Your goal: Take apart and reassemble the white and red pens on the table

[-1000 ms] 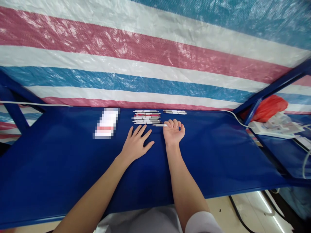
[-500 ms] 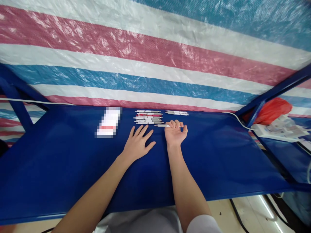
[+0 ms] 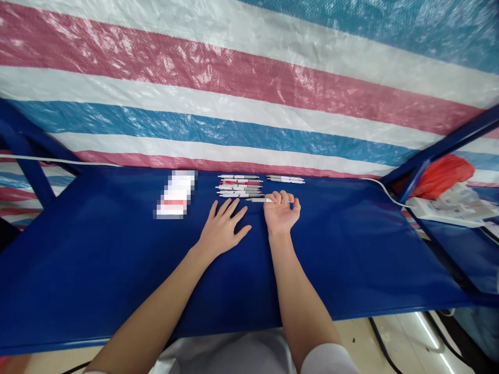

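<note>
My right hand is turned palm up, its fingers curled round a white pen with a grey tip end pointing left. Part of that pen is hidden behind the fingers. Flat on the blue table lies my left hand, fingers spread, holding nothing. Just beyond its fingertips is a row of several white pens, laid side by side, with a red-marked pen among them. Two more white and grey pens lie farther back, above my right hand.
A pixelated white sheet with a red band lies left of the pens. The blue table meets a striped plastic sheet at the back. A red bag and a white power strip are at the right, by a blue frame post.
The view has shifted very slightly. Both hands keep their poses, and my right hand still holds the pen.
</note>
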A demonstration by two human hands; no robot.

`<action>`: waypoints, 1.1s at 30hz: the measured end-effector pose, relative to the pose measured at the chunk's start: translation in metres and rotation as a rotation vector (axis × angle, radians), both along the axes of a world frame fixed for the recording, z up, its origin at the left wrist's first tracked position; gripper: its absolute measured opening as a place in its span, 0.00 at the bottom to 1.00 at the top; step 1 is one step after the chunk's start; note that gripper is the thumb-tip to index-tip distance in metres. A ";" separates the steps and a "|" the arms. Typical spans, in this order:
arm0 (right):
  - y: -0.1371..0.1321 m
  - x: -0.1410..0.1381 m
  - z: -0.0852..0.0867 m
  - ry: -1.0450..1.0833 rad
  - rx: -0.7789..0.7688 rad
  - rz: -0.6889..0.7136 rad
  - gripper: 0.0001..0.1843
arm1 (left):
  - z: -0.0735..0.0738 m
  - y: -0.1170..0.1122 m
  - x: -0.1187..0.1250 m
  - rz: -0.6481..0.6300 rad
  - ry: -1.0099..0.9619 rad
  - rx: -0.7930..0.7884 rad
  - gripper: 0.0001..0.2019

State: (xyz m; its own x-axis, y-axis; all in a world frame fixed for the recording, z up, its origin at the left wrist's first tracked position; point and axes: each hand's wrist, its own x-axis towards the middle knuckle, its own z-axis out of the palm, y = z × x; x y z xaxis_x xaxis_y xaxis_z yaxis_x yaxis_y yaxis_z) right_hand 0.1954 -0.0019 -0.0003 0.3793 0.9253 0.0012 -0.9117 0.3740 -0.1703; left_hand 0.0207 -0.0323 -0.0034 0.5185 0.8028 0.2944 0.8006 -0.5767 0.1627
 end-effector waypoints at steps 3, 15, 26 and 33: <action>0.000 -0.001 -0.001 -0.017 0.009 -0.005 0.12 | 0.002 0.000 0.000 0.003 0.018 -0.004 0.25; -0.013 -0.005 0.011 0.037 0.050 0.069 0.20 | 0.011 0.003 0.003 0.054 -0.178 0.122 0.19; -0.020 -0.005 0.023 -0.067 -0.019 0.099 0.21 | 0.031 0.016 0.023 -0.151 -0.200 0.200 0.11; -0.013 0.018 0.011 -0.849 -0.484 -0.072 0.13 | 0.032 0.019 0.007 -0.123 -0.156 0.182 0.11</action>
State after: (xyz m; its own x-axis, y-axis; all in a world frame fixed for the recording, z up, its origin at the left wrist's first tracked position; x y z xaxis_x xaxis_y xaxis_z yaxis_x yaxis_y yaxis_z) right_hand 0.2137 -0.0145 0.0105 0.4831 0.8725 -0.0733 -0.3927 0.1412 -0.9088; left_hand 0.0276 -0.0137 0.0289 0.5461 0.6630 0.5120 0.6959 -0.6993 0.1633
